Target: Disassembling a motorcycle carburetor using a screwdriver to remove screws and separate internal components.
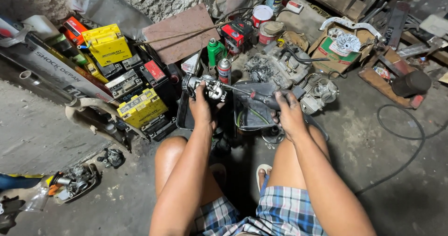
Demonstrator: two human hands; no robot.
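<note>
Left hand: the left hand (201,109) is wrapped around a small metal carburetor (209,87), holding it up above the knees.
Right hand: the right hand (288,111) is closed on the dark handle of a screwdriver (252,95); the thin shaft runs left, its tip at the carburetor.
Below the hands: a dark plastic tray (254,110) sits on the floor just under the screwdriver, between the person's bare knees.
Just beyond: a red-capped spray can (224,70) and a green bottle (215,52) stand upright near the carburetor; a grey engine block (280,68) lies right of them.
Left side: yellow batteries (141,107) are stacked with black ones against the wall.
Right side: a black cable (410,138) loops over the concrete floor (373,161).
Near left corner: another carburetor (77,179) lies on the floor, well apart from the hands.
</note>
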